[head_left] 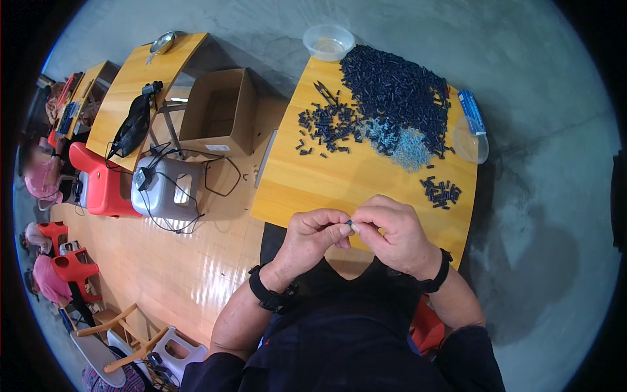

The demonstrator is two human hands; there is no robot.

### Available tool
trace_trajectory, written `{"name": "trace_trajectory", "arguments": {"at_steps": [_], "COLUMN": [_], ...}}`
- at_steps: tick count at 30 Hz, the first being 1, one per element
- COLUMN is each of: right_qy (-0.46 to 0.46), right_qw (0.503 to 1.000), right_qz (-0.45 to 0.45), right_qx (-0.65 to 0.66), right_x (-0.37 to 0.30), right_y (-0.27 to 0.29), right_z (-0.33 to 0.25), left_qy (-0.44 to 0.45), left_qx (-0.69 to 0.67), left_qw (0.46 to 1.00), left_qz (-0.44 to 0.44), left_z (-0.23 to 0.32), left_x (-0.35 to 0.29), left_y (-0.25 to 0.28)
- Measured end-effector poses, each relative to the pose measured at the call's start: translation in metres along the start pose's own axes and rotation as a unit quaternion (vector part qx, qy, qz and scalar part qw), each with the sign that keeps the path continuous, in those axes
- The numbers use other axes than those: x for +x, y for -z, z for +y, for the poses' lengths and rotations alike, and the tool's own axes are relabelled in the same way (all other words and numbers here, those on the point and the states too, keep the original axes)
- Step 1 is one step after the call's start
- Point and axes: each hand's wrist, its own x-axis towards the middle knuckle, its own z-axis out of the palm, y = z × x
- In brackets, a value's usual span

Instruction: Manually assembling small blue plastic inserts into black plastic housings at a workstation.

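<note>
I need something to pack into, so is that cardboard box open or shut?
Open: the cardboard box has no flaps closed over its mouth, and its brown inside shows.

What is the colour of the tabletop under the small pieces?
The tabletop is yellow-brown, head view.

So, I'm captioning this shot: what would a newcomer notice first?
Probably the big heap of black pieces far back on the yellow table, with pale blue bits at its near edge. Nearer, the left hand and right hand pinch a tiny dark piece between them.
</note>
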Motion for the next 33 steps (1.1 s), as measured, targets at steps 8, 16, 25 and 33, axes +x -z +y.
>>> {"name": "trace_trajectory", "arguments": {"at_steps": [8, 16, 25, 33], "right_qy": [0.039, 0.032, -0.103, -0.111], "right_qw": [0.999, 0.999, 0.989, 0.982], "right_qz": [0.021, 0.017, -0.032, 0.024], "right_qx": [-0.016, -0.010, 0.097, -0.153], "right_x": [-0.004, -0.013, 0.014, 0.072], "right_y": [-0.008, -0.018, -0.029, -0.067], "right_z": [0.001, 0.011, 0.049, 0.136], "left_qy": [0.017, 0.034, 0.046, 0.016], "left_qx": [-0.002, -0.037, -0.060, -0.040], "left_qw": [1.000, 0.999, 0.997, 0.998], "left_qz": [-0.004, -0.001, 0.030, 0.036], "left_z": [-0.002, -0.014, -0.019, -0.022], "left_x": [-0.001, -0.003, 0.001, 0.007], "left_y": [0.003, 0.005, 0.020, 0.029]}}
